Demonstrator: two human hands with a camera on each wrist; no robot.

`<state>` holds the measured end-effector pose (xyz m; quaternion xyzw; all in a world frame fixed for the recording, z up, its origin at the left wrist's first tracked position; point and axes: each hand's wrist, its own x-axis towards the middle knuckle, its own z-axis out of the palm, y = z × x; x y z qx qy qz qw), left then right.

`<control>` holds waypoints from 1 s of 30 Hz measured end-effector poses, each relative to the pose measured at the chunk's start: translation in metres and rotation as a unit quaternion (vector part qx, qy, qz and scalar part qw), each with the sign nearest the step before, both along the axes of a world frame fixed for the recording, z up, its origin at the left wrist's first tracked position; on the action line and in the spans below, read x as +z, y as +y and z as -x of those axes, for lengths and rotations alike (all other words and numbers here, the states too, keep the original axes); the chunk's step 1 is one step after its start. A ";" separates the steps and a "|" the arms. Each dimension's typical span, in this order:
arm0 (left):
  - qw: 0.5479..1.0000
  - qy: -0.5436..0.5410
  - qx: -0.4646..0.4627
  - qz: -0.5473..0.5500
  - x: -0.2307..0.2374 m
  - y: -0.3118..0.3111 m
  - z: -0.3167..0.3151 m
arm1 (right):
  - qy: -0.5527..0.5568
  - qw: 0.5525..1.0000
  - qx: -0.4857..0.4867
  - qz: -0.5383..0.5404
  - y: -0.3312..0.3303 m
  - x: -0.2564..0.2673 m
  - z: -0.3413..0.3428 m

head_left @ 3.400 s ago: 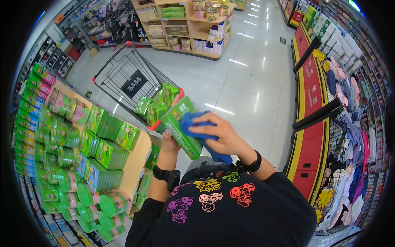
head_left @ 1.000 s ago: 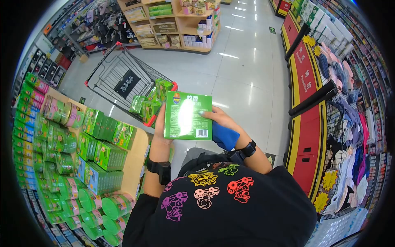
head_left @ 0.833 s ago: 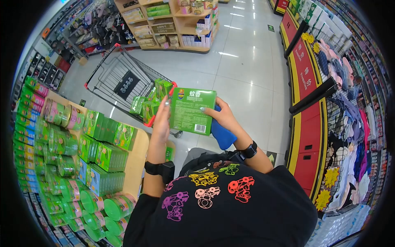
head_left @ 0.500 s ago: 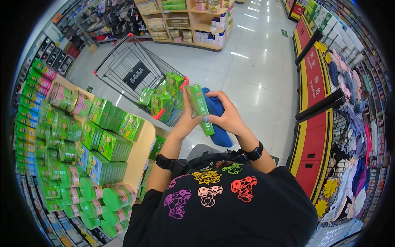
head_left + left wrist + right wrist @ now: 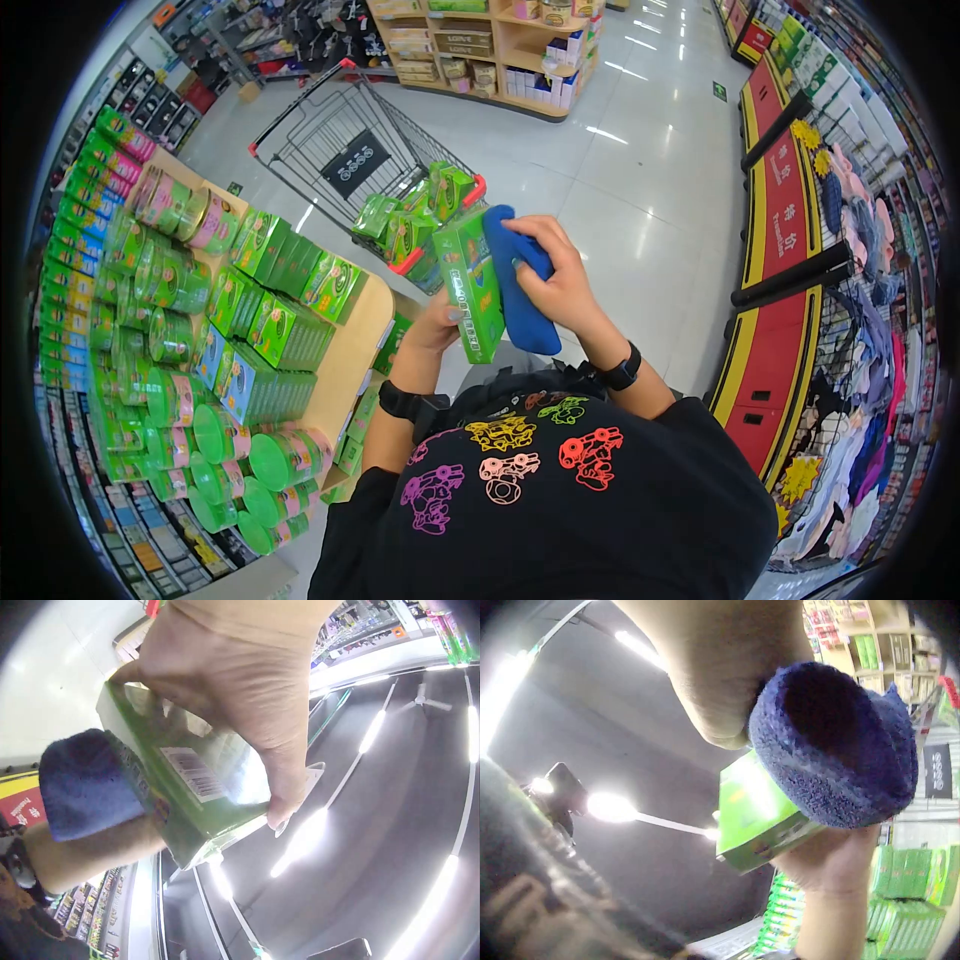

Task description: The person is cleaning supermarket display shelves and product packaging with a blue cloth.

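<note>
In the head view my left hand (image 5: 434, 326) grips a green mosquito coil box (image 5: 468, 290), held tilted in front of the body. My right hand (image 5: 562, 280) holds a folded blue cloth (image 5: 518, 300) right against the side of the box. The left wrist view shows the thumb and fingers spread across the box's barcode face (image 5: 187, 769), with the blue cloth (image 5: 86, 784) behind its edge. In the right wrist view the bunched cloth (image 5: 840, 750) covers part of the green box (image 5: 751, 810), and most of the right fingers are hidden behind the cloth.
A shopping cart (image 5: 350, 165) holding several green boxes (image 5: 405, 230) stands just ahead on the left. Left of the body, a wooden display shelf (image 5: 350, 345) carries stacked green boxes and tubs (image 5: 285, 458). Red promotion bins (image 5: 780, 250) with clothing line the right side.
Earlier the box's back faced up between both hands; now it is turned on edge. The cloth, earlier hanging below the right hand, now lies against the box's side.
</note>
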<state>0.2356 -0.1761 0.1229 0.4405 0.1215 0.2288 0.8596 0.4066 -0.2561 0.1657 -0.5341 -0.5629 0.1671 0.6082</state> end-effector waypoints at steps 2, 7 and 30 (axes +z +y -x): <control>1.000 0.000 0.028 0.005 -0.010 0.000 0.004 | -0.044 0.995 0.079 -0.042 0.000 0.009 0.006; 0.999 -0.018 0.039 0.020 -0.024 0.006 0.020 | -0.076 0.989 0.093 -0.081 0.006 0.019 0.022; 0.958 -0.162 0.156 0.177 -0.028 0.030 0.000 | 0.319 0.923 0.118 0.178 0.051 -0.070 -0.034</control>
